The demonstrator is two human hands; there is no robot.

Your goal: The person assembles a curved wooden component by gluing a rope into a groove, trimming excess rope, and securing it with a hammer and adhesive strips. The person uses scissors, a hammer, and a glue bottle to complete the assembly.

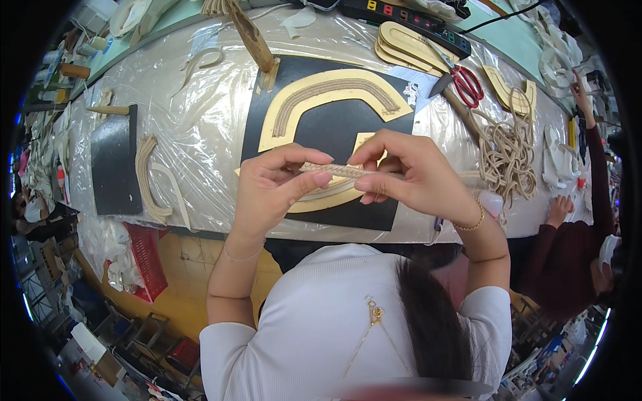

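Between my two hands is a short length of beige braided cord, held up over a black board. My left hand pinches its left end between thumb and fingers. At the other end, the thumb and fingertips of my right hand close on the cord. Beyond my hands, a pale yellow curved template lies on the board with rows of beige cord along its arc. Below my hands a second curved yellow piece shows, partly covered by them.
Red-handled scissors, a hammer and tangled cord lie at the right. A wooden handle rises at the board's far corner. Left are cord strips beside another black board. A power strip lies far back; someone works at the right.
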